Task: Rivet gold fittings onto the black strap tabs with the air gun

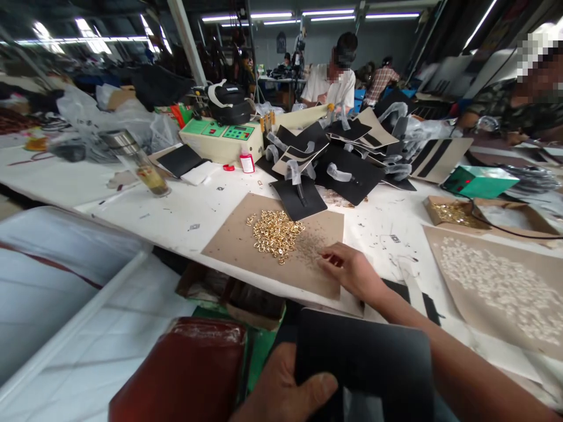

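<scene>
Low in the view, my left hand [288, 387] grips a black panel [365, 357] by its left edge, thumb on top. My right hand [347, 266] reaches over the brown sheet [237, 234], its fingertips drawn together beside a scatter of tiny dark pieces [311, 246]. Whether something small is between those fingertips cannot be made out. A pile of gold metal rings [277, 234] lies on the sheet, left of my right hand.
Black panels with wrapped handles [347, 170] are heaped behind the sheet. A glass bottle [149, 173] and a control box [224, 140] stand to the left. At right are a green box [481, 181], a cardboard tray [539, 225] and small white pieces [497, 281]. People sit beyond.
</scene>
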Available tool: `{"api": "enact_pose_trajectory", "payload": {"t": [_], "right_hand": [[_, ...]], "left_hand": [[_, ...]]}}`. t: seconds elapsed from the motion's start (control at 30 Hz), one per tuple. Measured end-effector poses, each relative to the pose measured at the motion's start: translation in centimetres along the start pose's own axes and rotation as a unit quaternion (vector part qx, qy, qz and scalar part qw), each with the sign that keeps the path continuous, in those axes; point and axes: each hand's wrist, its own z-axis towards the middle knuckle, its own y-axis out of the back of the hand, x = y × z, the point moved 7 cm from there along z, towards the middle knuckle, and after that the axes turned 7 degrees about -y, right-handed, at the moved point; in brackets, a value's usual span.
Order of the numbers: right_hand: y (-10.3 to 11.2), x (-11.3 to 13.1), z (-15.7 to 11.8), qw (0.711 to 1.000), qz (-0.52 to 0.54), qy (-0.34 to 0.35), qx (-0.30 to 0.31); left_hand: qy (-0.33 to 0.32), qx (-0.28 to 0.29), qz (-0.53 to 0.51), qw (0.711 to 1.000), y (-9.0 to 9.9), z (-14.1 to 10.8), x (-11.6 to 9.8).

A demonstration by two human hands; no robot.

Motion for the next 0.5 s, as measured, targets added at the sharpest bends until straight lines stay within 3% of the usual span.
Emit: {"api": "enact_pose_trajectory", "payload": {"t": [0.1, 0.2, 0.4, 0.5], "right_hand": [[-4.7, -0.5, 4.1, 0.997, -0.067, 0.009, 0.036], [-6.9, -0.7, 5.9, 0.99, -0.138, 0.004, 0.042], [-7.7, -0.2, 6.4, 0.976, -0.216, -0.007, 0.036], [-6.8, -0.2, 5.7, 0.971, -0.235, -0.006, 0.034]], "left_hand": [[0.023, -0.043, -0.008, 0.999, 1.1, -1.3, 1.0], [0.02, -0.074, -0.028, 0.997, 2.1, -1.6, 1.3], [0.024, -0.085, -0.03, 0.996, 2.7, -0.7, 1.0], [0.049, -0.105, -0.046, 0.992, 2.5, -0.5, 1.2]]}}
